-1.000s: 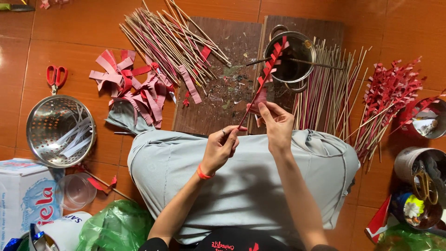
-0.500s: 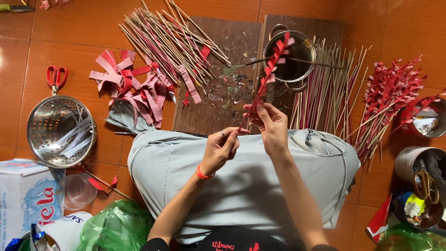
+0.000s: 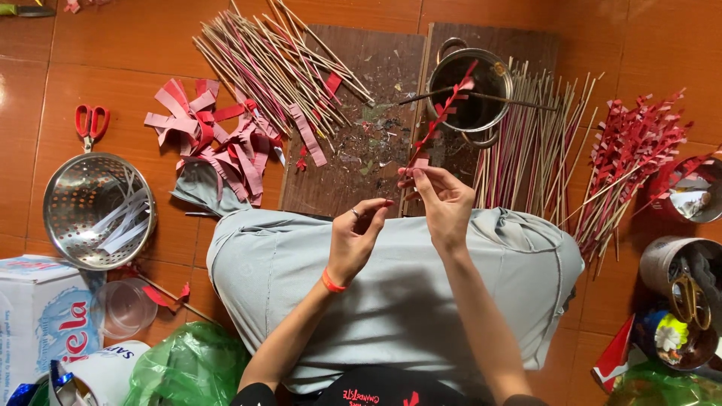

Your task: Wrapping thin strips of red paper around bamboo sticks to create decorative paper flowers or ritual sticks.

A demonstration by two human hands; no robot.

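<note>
A thin stick (image 3: pixel 440 120) wrapped in red paper leaves rises up and away from the right hand (image 3: pixel 444 203), its long axis tilting to the right, tip over a metal pot (image 3: pixel 470 90). The right hand pinches the stick's lower end between thumb and fingertips, the other fingers loosely curled. The left hand (image 3: pixel 357 237) sits just left of and slightly nearer the body than the right, half open, fingers curved, holding nothing that shows; its fingertips are close to the stick's base but apart from it. Both hands hover above a grey cloth (image 3: pixel 391 293) over the lap. Beyond the hands lies a wooden board (image 3: pixel 353 150). Far right of them, finished red sticks (image 3: pixel 632 158); to the left beyond, bare sticks (image 3: pixel 271 56) and pink paper strips (image 3: pixel 218 143).
</note>
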